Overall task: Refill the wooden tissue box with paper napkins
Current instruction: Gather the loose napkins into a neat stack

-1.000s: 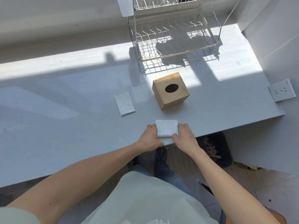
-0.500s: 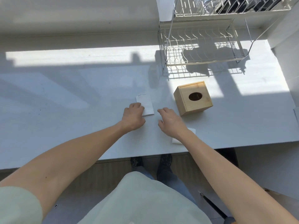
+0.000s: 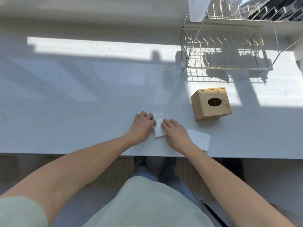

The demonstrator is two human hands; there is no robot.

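Hands (image 3: 144,124) on white counter (image 3: 82,112) (sunlit, wire rack (image 3: 224,51) behind).

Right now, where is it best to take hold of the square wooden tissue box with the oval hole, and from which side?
Probably from above, fingers on two opposite side walls of the square wooden tissue box. It stands upright, alone on the white countertop, with flat, plain walls. Avoid the oval hole: the top panel may be a loose lid. The right hand is the nearer one.
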